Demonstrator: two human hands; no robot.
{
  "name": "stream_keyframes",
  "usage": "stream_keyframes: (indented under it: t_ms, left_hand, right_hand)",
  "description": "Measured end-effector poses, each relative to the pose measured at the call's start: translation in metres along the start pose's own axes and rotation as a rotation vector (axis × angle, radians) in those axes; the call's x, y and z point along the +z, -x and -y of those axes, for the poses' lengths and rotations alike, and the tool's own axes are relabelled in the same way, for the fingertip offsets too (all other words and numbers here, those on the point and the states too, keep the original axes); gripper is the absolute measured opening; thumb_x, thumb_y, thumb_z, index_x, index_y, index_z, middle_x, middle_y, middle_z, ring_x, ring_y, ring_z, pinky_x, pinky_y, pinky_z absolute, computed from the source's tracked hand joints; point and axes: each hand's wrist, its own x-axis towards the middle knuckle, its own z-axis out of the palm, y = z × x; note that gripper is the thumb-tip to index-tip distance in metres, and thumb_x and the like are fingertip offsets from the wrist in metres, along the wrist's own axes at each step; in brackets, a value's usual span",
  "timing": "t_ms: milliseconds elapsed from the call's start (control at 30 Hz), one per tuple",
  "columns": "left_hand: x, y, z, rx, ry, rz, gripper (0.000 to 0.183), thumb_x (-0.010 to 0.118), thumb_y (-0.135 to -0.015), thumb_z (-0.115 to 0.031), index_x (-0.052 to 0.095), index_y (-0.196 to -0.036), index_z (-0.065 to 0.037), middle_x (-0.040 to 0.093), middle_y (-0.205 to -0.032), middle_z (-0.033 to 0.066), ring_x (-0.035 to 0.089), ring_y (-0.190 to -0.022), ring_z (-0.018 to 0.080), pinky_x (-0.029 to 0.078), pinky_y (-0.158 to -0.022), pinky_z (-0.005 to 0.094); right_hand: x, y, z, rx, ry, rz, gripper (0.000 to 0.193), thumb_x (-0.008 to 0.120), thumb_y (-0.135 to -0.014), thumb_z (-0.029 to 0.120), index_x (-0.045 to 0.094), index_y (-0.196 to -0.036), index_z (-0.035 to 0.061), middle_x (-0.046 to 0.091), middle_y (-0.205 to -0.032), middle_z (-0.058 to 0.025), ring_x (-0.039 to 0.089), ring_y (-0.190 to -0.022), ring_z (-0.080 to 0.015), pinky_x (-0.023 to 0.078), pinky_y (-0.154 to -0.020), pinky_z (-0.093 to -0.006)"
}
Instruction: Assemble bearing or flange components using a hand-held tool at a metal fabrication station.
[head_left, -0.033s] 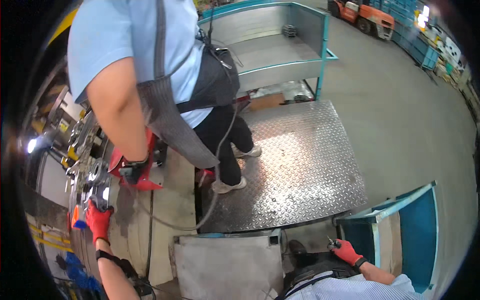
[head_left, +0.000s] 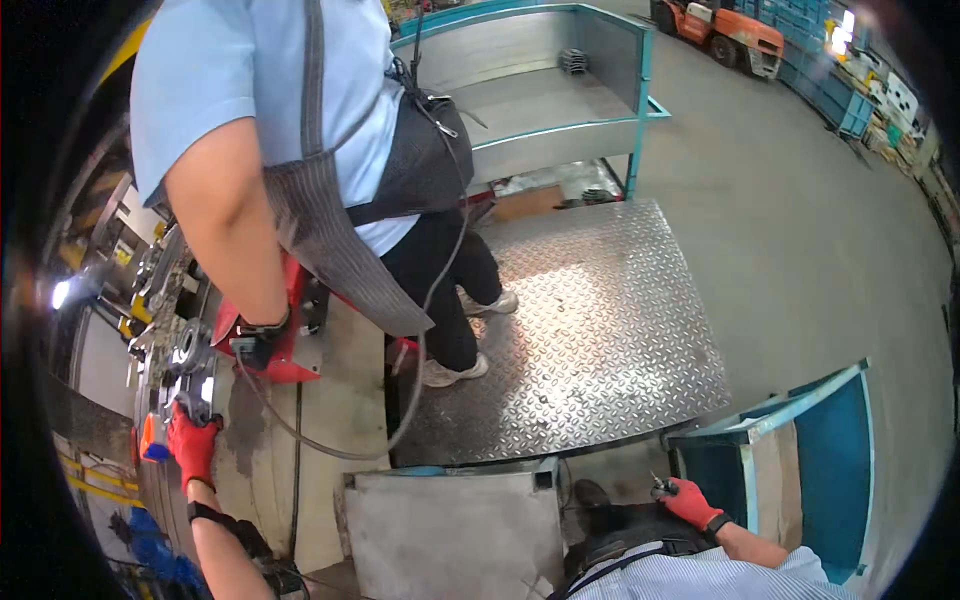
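Note:
My left hand, in a red glove, reaches onto the machine bed at the left. Its fingers are at a shiny round metal part; whether they grip it is hard to see. An orange and blue piece sits just left of that glove. My right hand, also red-gloved, is low in front of me at the right, closed around a small dark metal piece with a thin tip pointing up. A ring-shaped metal part lies farther along the bed.
A co-worker in a light blue shirt stands close on a diamond-plate platform, one hand at a red housing. A grey hose loops between us. Around are a metal table, blue bin, teal-framed cart and orange forklift.

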Motion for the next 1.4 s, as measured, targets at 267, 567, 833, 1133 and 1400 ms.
stream_keyframes:
  t_ms: [267,567,833,1133,1400]
  left_hand:
    - [-0.016,0.023,-0.029,-0.005,-0.139,0.01,0.08,0.075,-0.062,-0.03,0.041,-0.129,-0.003,0.058,-0.108,0.0243,0.051,-0.107,0.0387,0.04,-0.092,0.0439]
    - [-0.049,0.154,-0.013,0.014,0.137,-0.233,0.067,0.071,-0.068,-0.023,0.045,-0.125,-0.001,0.057,-0.11,0.0196,0.051,-0.107,0.0351,0.038,-0.093,0.043]
    - [0.013,0.349,-0.021,-0.317,1.564,0.103,0.022,0.064,-0.078,-0.014,0.063,-0.093,0.002,0.064,-0.084,0.0088,0.062,-0.074,0.017,0.049,-0.065,0.0276]
    - [0.133,0.517,-0.087,-1.227,2.545,-0.171,0.017,0.057,-0.084,-0.011,0.061,-0.099,-0.004,0.064,-0.087,0.0053,0.062,-0.076,0.0152,0.05,-0.067,0.0258]
    - [0.156,0.603,-0.106,-1.311,1.941,0.518,0.031,0.062,-0.084,-0.022,0.056,-0.108,-0.003,0.063,-0.088,0.0096,0.063,-0.072,0.0207,0.052,-0.062,0.0328]
  right_hand:
    - [0.013,-0.008,-0.01,-0.068,-0.066,0.041,0.037,0.066,-0.077,0.028,0.062,-0.101,0.001,0.063,-0.087,-0.0232,0.062,-0.086,-0.0365,0.047,-0.073,-0.0418]
    - [0.039,-0.04,-0.035,-0.283,-0.037,0.16,0.031,0.069,-0.075,0.024,0.063,-0.094,0.0,0.065,-0.083,-0.0188,0.063,-0.079,-0.0332,0.047,-0.07,-0.0379]
    - [0.053,-0.048,0.02,-0.396,0.038,0.412,0.037,0.067,-0.078,0.029,0.063,-0.097,-0.0021,0.065,-0.084,-0.0204,0.064,-0.079,-0.0287,0.047,-0.071,-0.0366]
    - [0.064,-0.051,-0.007,-0.507,0.154,0.525,0.03,0.066,-0.077,0.017,0.061,-0.097,-0.0048,0.065,-0.086,-0.0224,0.064,-0.079,-0.0307,0.046,-0.068,-0.0379]
    - [0.069,-0.017,0.018,-0.46,0.241,0.587,0.027,0.063,-0.082,0.013,0.06,-0.102,-0.0052,0.066,-0.084,-0.0142,0.059,-0.078,-0.0177,0.045,-0.072,-0.0315]
